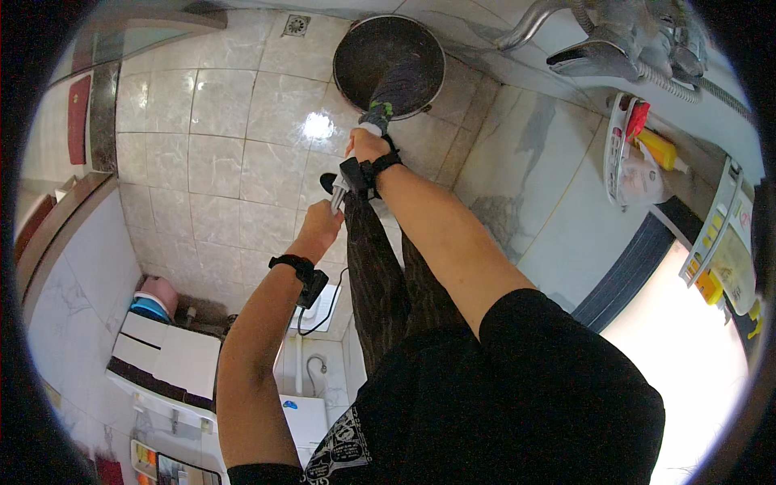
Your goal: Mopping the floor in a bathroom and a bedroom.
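Observation:
My left hand (320, 224) is closed around the pale handle (338, 193) of a mop. Farther along the same mop, my right hand (367, 145) grips it near a white collar. Beyond that hand, the dark grey cloth strands (399, 85) of the mop, with a bit of green at their top, reach down into a round black basin (347, 45). The basin stands on the tiled floor by the wall; what lies at its bottom is too dark to tell. Both wrists wear black straps with small boxes, and the right one hides part of the handle.
A floor drain (296, 25) lies left of the basin. A metal faucet with hoses (597, 57) juts from the right wall, above a white rack (615, 151) with bottles. At lower left are a white washing machine-like cabinet (182, 364) and pink and blue basins (159, 294).

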A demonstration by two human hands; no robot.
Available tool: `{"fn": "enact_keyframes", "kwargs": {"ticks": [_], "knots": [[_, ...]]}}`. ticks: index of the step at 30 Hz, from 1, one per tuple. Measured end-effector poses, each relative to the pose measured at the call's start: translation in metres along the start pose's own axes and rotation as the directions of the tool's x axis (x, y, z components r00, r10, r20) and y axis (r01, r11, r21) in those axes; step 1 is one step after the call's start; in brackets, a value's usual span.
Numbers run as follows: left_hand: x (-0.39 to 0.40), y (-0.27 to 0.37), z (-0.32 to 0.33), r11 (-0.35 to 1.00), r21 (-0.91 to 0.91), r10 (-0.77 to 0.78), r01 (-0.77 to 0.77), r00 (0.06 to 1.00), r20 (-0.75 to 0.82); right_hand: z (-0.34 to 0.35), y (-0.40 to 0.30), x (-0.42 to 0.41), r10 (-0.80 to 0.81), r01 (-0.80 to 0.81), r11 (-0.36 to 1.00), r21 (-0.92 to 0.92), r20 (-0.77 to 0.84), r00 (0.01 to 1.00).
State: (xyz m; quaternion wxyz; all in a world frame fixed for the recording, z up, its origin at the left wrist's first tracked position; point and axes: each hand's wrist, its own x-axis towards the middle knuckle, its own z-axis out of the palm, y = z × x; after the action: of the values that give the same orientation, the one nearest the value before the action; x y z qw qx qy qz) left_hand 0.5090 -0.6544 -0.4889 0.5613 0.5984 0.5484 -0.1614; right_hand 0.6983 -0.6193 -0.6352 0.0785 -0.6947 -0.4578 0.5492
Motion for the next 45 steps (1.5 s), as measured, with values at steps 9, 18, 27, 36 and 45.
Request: {"fn": "enact_keyframes", "kwargs": {"ticks": [9, 18, 27, 36, 45], "knots": [[-0.002, -0.009, 0.004, 0.998, 0.032, -0.058, 0.057, 0.998, 0.008, 0.002, -0.021, -0.017, 0.117, -0.118, 0.993, -0.019, -0.045, 0.992], [0.008, 0.01, 0.009, 0.998, 0.06, -0.017, 0.016, 1.0, 0.01, 0.02, 0.056, 0.021, 0.035, -0.034, 0.88, 0.474, 0.006, 0.999], [0.009, 0.005, 0.008, 0.995, 0.072, 0.064, -0.063, 0.998, -0.016, 0.002, 0.041, 0.008, -0.091, 0.114, 0.959, 0.259, -0.101, 0.991], [0.002, -0.003, 0.004, 0.997, 0.059, 0.039, -0.039, 0.999, -0.007, -0.005, 0.012, -0.011, -0.147, 0.16, 0.948, 0.277, -0.065, 0.987], [0.003, 0.002, 0.004, 0.994, 0.08, -0.071, 0.069, 0.997, 0.025, 0.006, 0.014, -0.005, 0.087, -0.074, 0.906, 0.416, -0.011, 0.996]]}}
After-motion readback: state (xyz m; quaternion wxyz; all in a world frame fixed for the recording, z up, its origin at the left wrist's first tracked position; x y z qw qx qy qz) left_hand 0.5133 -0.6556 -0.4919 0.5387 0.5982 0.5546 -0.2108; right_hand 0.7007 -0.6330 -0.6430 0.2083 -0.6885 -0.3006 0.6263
